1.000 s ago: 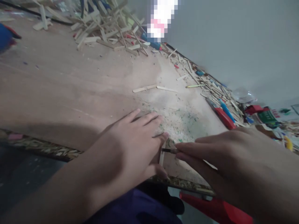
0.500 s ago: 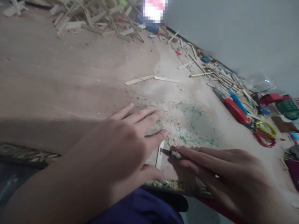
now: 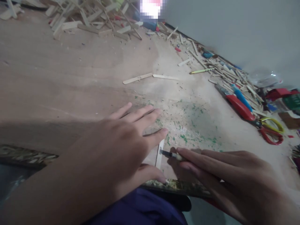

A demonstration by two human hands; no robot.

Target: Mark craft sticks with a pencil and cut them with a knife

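My left hand (image 3: 127,137) lies spread on the wooden table, its fingers apart. Its index fingertip rests at the upper end of a pale craft stick (image 3: 158,160), and its thumb is by the lower end near the table's edge. My right hand (image 3: 234,168) is closed round a slim pen-like tool with a dark metal tip (image 3: 169,154). That tip touches the stick between my left thumb and index finger. The tool's exact kind cannot be made out, since my fingers cover most of its handle.
Green shavings (image 3: 185,136) are scattered beyond my hands. Two craft sticks (image 3: 137,78) lie farther off. On the right are red-handled scissors (image 3: 272,136), a red-handled tool (image 3: 240,107), a blue tool (image 3: 242,97) and a yellowish drill bit (image 3: 201,71). A stick pile (image 3: 93,18) stands at the back.
The view has shifted slightly, so the items on the right sit a little farther right. Both hands keep nearly the same pose, and the tool's tip stays on the stick.
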